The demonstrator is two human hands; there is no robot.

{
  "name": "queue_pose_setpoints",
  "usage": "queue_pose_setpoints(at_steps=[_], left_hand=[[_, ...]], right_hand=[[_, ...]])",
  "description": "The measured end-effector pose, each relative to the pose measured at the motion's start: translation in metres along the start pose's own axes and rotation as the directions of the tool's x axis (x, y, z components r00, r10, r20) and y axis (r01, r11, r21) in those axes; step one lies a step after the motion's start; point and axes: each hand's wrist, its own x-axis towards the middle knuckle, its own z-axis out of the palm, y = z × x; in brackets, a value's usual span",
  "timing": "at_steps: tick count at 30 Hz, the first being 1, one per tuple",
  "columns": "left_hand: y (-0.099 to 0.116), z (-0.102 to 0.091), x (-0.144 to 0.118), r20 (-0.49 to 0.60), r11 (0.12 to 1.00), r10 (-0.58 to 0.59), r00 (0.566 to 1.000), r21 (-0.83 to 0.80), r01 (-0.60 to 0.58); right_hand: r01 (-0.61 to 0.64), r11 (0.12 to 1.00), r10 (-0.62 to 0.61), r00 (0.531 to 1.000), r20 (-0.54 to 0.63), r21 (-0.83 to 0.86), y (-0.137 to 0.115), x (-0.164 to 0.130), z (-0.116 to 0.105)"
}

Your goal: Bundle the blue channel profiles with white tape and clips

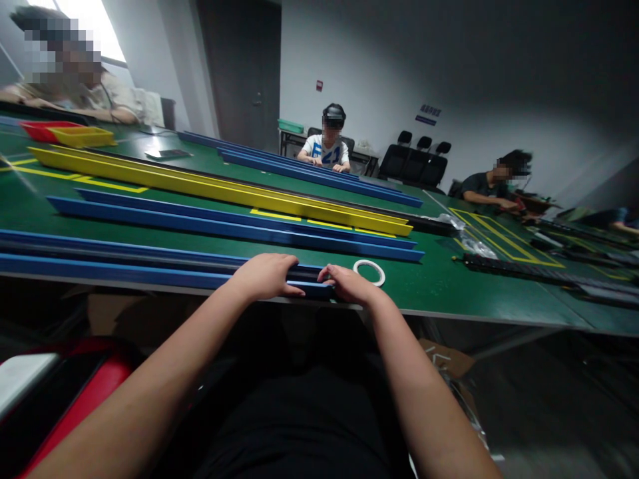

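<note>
At the upper left of the frame, red and yellow trays (82,136) sit on a green table (439,283). Along the near edge at lower centre lies a long blue rail (114,271). The left hand (264,276) rests curled over its end, fingers bent, and the right hand (349,285) presses flat just beside it. A white tape ring (369,272) lies right of the hands.

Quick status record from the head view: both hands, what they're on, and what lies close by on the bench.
left hand: fingers curled over the near blue rail, close to its end
right hand: resting at the same rail's end
beside right hand: white tape ring, flat on the green table
farther back: more blue rails, a long yellow rail
</note>
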Motion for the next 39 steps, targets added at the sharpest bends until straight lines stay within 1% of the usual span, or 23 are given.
queue_pose_setpoints(at_steps=[3, 6, 9, 12, 15, 18, 22, 25, 29, 33, 36, 39], left_hand=[[0.001, -0.001, 0.000, 0.024, 1.000, -0.019, 1.000, 0.000, 0.019], [0.001, -0.002, 0.000, 0.032, 1.000, -0.027, 0.999, -0.001, 0.027], [0.000, -0.001, 0.000, 0.018, 1.000, -0.016, 1.000, -0.001, 0.016], [0.000, 0.000, 0.000, 0.003, 1.000, 0.001, 1.000, 0.001, -0.001], [0.000, 0.000, 0.000, 0.000, 1.000, -0.002, 1.000, 0.009, 0.002], [0.000, 0.000, 0.000, 0.000, 1.000, -0.006, 1.000, 0.012, 0.006], [0.000, 0.001, 0.000, -0.011, 1.000, 0.000, 1.000, 0.009, 0.000], [-0.001, 0.001, 0.000, -0.015, 1.000, 0.003, 1.000, 0.012, -0.002], [-0.001, 0.001, 0.000, -0.018, 1.000, 0.010, 1.000, 0.025, -0.010], [0.000, 0.000, -0.001, -0.018, 0.999, 0.012, 1.000, 0.030, -0.012], [0.000, -0.001, 0.000, -0.018, 1.000, 0.011, 1.000, 0.028, -0.010], [0.001, -0.001, 0.000, -0.010, 1.000, 0.004, 1.000, 0.026, -0.003]], right_hand=[[-0.100, 0.991, 0.095, 0.994, 0.054, 0.090, 0.010, 0.001, -0.011], [-0.095, 0.991, 0.090, 0.995, 0.050, 0.097, 0.011, 0.000, -0.014], [-0.055, 0.998, 0.054, 0.998, 0.041, 0.027, 0.001, -0.003, -0.006], [-0.012, 0.996, 0.016, 0.999, 0.040, -0.090, -0.011, -0.006, 0.002], [0.009, 0.988, -0.001, 0.999, 0.054, -0.151, -0.013, -0.007, 0.003], [-0.036, 0.996, 0.041, 0.998, 0.058, -0.085, -0.002, -0.006, -0.004], [-0.100, 0.988, 0.093, 0.994, 0.061, 0.118, 0.015, -0.002, -0.016], [-0.117, 0.973, 0.102, 0.991, 0.083, 0.200, 0.016, -0.001, -0.017], [-0.090, 0.981, 0.077, 0.994, 0.081, 0.174, 0.004, -0.002, -0.006], [-0.103, 0.992, 0.095, 0.990, 0.107, 0.078, -0.005, -0.001, 0.003], [-0.107, 0.993, 0.102, 0.990, 0.103, 0.049, -0.001, -0.001, 0.001], [-0.114, 0.992, 0.110, 0.992, 0.065, 0.062, 0.006, -0.004, -0.009]])
